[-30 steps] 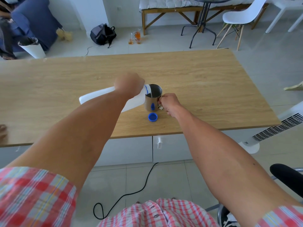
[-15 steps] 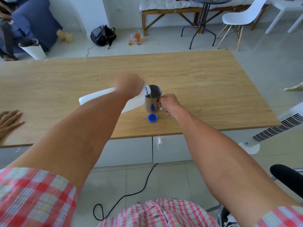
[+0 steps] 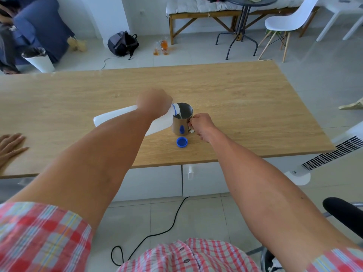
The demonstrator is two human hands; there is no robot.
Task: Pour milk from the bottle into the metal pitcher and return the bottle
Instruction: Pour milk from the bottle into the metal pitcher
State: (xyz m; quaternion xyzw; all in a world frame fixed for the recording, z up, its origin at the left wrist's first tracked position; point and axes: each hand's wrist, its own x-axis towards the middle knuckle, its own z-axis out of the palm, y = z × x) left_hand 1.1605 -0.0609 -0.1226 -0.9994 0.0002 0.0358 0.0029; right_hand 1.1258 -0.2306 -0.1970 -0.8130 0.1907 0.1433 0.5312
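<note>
Pour under way: left hand (image 3: 154,102) grips the tipped bottle (image 3: 121,119), mouth over the metal pitcher (image 3: 182,119) mid-desk (image 3: 255,107), right hand (image 3: 201,125) closed on its handle (blue cap (image 3: 181,142) just near); next, judge fill, right the bottle.

You are in a home, in an open living and dining room. You stand at the near edge of a long wooden table (image 3: 235,91) on a pale tiled floor (image 3: 196,216). Beyond its far edge sit a blue sofa (image 3: 37,26), a cushioned wooden bench (image 3: 196,10), a round black side table (image 3: 243,20) and a white chair (image 3: 290,20). A backpack (image 3: 122,43) and drink glasses (image 3: 162,47) stand on the floor, and a white fan (image 3: 334,152) stands past the right edge.
</note>
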